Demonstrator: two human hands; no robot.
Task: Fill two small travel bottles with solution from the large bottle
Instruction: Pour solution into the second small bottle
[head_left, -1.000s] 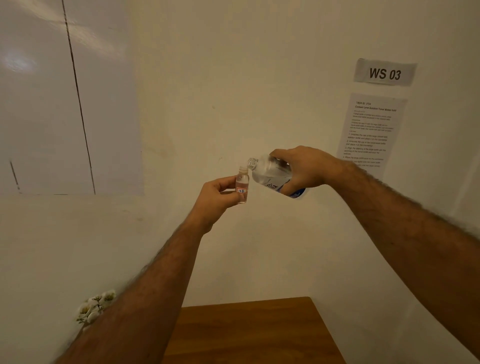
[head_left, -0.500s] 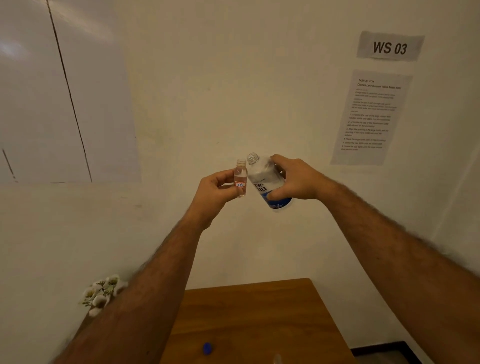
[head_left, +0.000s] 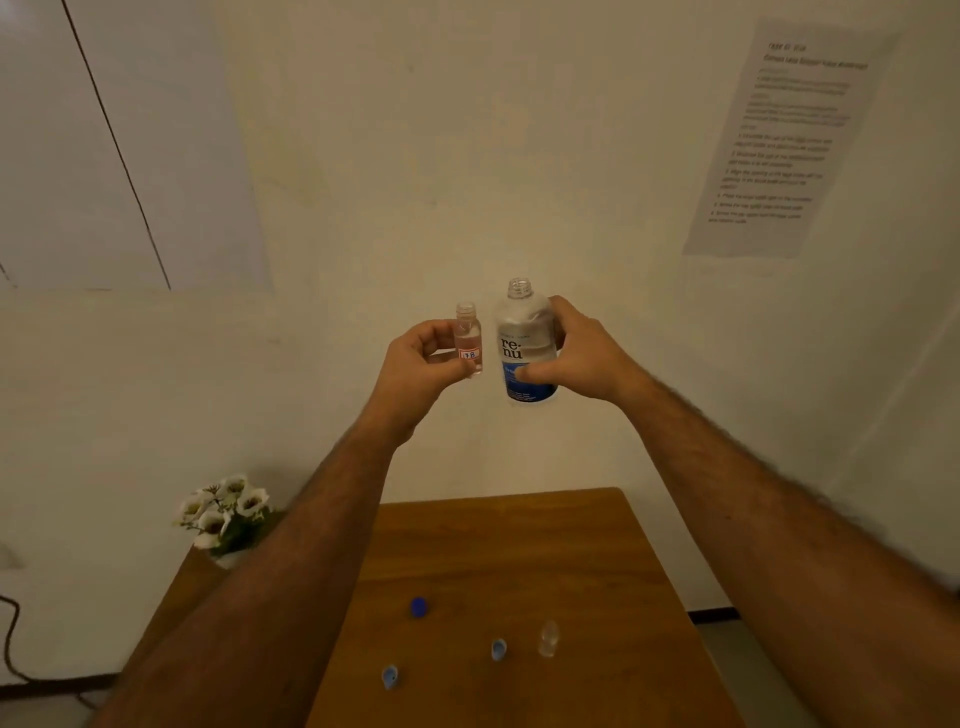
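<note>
My left hand (head_left: 415, 371) pinches a small clear travel bottle (head_left: 468, 339), uncapped, upright, with liquid inside and a red-framed label. Beside it my right hand (head_left: 582, 361) grips the large white-and-blue solution bottle (head_left: 524, 345), upright with its neck open. Both are held up in front of the wall, well above the wooden table (head_left: 519, 551). On the table stands a second small clear bottle (head_left: 548, 638), uncapped. Near it lie a dark blue cap (head_left: 418, 606) and two light blue caps (head_left: 498, 649) (head_left: 389, 676).
A small pot of white flowers (head_left: 226, 514) sits at the table's far left corner. A printed instruction sheet (head_left: 779, 140) is taped to the wall at right. A dark cable (head_left: 10, 639) runs along the floor at left.
The large bottle went from tilted over the small bottle's mouth to upright beside it. Both hands came lower in view, and the table with caps and second bottle came into sight.
</note>
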